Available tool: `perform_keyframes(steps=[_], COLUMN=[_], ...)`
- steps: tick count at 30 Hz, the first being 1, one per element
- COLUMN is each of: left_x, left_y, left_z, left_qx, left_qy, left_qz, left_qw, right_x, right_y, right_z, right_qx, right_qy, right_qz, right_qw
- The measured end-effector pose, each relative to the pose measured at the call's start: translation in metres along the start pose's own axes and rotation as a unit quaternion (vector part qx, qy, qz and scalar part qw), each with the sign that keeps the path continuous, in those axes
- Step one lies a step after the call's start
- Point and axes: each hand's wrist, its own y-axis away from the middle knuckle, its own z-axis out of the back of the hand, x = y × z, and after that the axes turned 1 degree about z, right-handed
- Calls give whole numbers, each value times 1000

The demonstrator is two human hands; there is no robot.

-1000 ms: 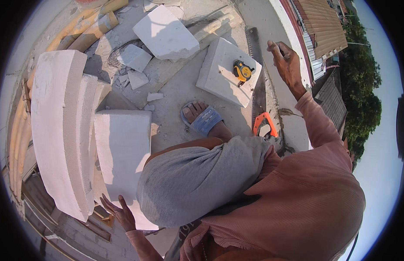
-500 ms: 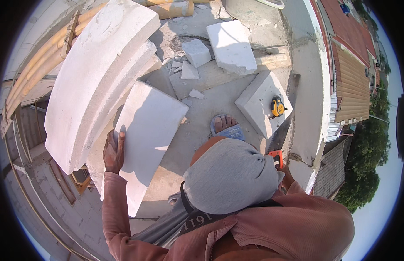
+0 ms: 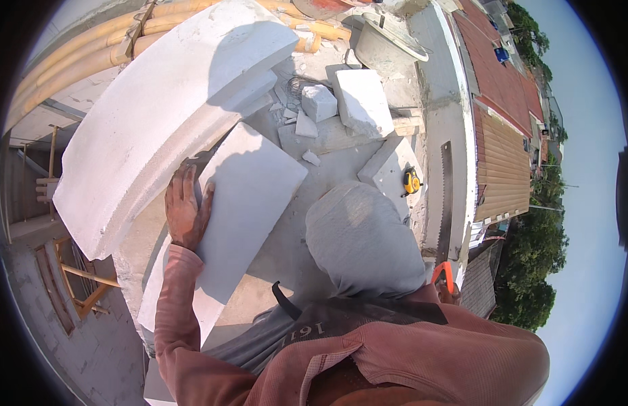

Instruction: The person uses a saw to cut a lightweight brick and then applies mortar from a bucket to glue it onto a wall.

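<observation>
Row of pale digits [image 3: 310, 330] printed on dark waistband [image 3: 368, 313].

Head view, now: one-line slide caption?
Left hand on a long white block, right hand gripping an orange-handled saw; yellow tape measure on a smaller block.

The shirt [image 3: 456, 345] is a dusty, faded pink-brown, its cloth finely ribbed, with a paler edge running along its front opening. Its left sleeve [image 3: 175, 298] is long, creased along the forearm and finished at the wrist, leaving the left fingers [image 3: 188, 184] bare. The trousers [image 3: 361, 237] are plain soft grey, gathered in folds lower down. A dark band [image 3: 382, 312] carries pale printed characters; beside it a narrow black strap [image 3: 287, 302] curves over the grey cloth.
</observation>
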Motion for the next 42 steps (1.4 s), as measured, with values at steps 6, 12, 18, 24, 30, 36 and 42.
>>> perform_keyframes(steps=[6, 12, 18, 24, 30, 36, 42], left_x=[-99, -102, -122, -108, -88, 28, 108], left_y=[-57, -69, -70, -38, 3, 124, 177], left_z=[-56, -86, -88, -65, -26, 62, 103], left_qx=[37, 191, 178, 228, 192, 92, 181], left_qy=[97, 3, -13, -10, -29, -200, -84], left_qz=[-378, -324, -319, -266, -241, 115, 494], left_qw=[920, 927, 931, 936, 951, 969, 846], right_x=[35, 125, 182, 244, 266, 301, 263], right_y=[18, -24, -90, -126, -145, -104, -123], right_z=[43, 72, 45, -20, -56, -102, -128], right_qx=[-43, 49, 182, 308, 403, 455, 433], right_qy=[44, 235, 221, 165, 84, 128, 269], right_qz=[127, 258, 376, 454, 463, 442, 395], right_qw=[990, 936, 881, 820, 785, 763, 764])
